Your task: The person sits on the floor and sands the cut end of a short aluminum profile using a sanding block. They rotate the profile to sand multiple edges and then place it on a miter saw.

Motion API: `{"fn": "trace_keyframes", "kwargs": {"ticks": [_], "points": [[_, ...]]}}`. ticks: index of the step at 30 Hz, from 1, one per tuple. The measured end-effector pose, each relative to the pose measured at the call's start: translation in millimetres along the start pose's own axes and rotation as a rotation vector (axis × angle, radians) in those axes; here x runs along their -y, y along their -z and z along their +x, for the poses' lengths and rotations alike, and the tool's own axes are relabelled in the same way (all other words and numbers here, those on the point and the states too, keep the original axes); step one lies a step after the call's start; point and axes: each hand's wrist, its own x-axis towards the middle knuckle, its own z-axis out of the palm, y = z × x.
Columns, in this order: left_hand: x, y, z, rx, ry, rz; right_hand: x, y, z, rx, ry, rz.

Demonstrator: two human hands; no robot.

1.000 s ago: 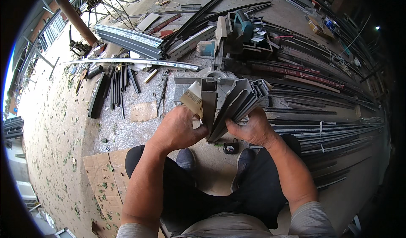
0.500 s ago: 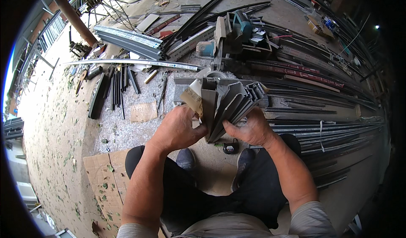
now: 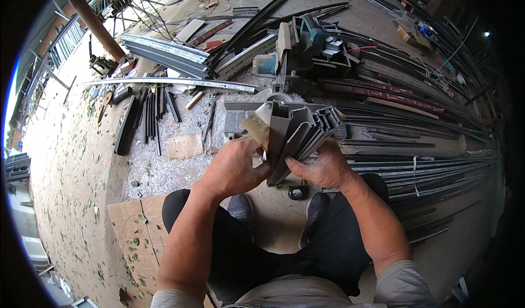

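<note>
Between my hands stands a bundle of grey metal profiles (image 3: 298, 135), held upright with the hollow cut ends facing up. My left hand (image 3: 235, 166) closes on the bundle's left side, its thumb pressed to the profiles. Against that side leans a loose flap of brown and white wrapping (image 3: 256, 127). My right hand (image 3: 322, 166) wraps the right side, thumb across the front and fingers hidden behind. On the ground below the bundle lies a black tape measure (image 3: 298, 190), between my shoes. Just beyond the bundle stands a cut-off saw (image 3: 281, 56) with teal parts.
Long dark profiles (image 3: 404, 168) are stacked along the right. Wrapped profiles (image 3: 164, 53) lie at the upper left, near a brown post (image 3: 93, 21). Short dark offcuts (image 3: 150, 114) lie left of the saw. Flattened cardboard (image 3: 136, 226) covers the floor by my left leg.
The profiles have drawn closer together, with the left ones and the wrapping flap shifting slightly right. My left hand has moved a little to the right with them.
</note>
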Motion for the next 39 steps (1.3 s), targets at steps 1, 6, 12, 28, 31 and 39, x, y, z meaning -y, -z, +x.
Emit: {"fn": "trace_keyframes", "kwargs": {"ticks": [1,6,12,28,31,39], "points": [[-2,0,0,-0.001,0.001,0.010,0,0,0,0.004,-0.002,0.002],[2,-6,2,-0.007,-0.042,-0.010,3,0,1,0.021,-0.001,-0.003],[-3,-4,1,-0.006,-0.039,0.001,-2,-2,-2,0.011,0.010,0.009],[5,-8,1,-0.001,-0.038,0.016,-4,-6,-2,-0.003,-0.005,0.046],[2,-7,0,0.014,-0.022,0.033,-6,-6,-2,-0.006,0.022,0.040],[1,-6,1,0.042,-0.045,0.028,-5,-9,-2,-0.009,0.009,0.079]]}}
